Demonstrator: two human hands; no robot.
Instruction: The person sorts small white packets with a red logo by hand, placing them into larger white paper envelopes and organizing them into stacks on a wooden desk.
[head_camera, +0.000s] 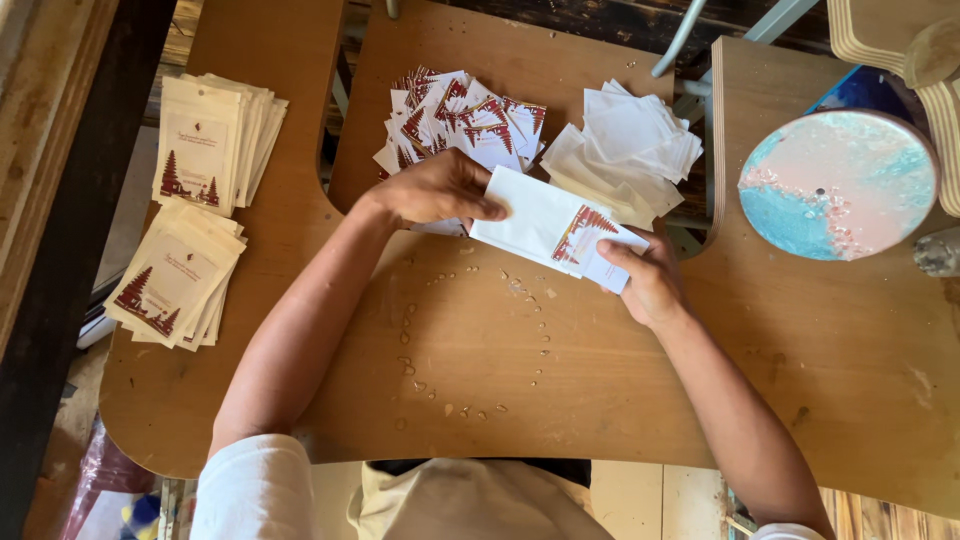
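My left hand (440, 190) and my right hand (645, 280) hold a white paper packet (530, 215) between them above the wooden table (480, 380). A small card with a red tree print (595, 240) sticks out of the packet's right end under my right thumb. Just behind my left hand lies a loose heap of the same red-printed cards (465, 115). To its right sits a pile of plain white packets (630, 140).
Two stacks of cream pouches with red tree prints lie at the left, one farther away (215, 140) and one closer to me (175, 275). A round pink-and-blue disc (835, 185) rests at the right. Small drops or crumbs dot the table's middle.
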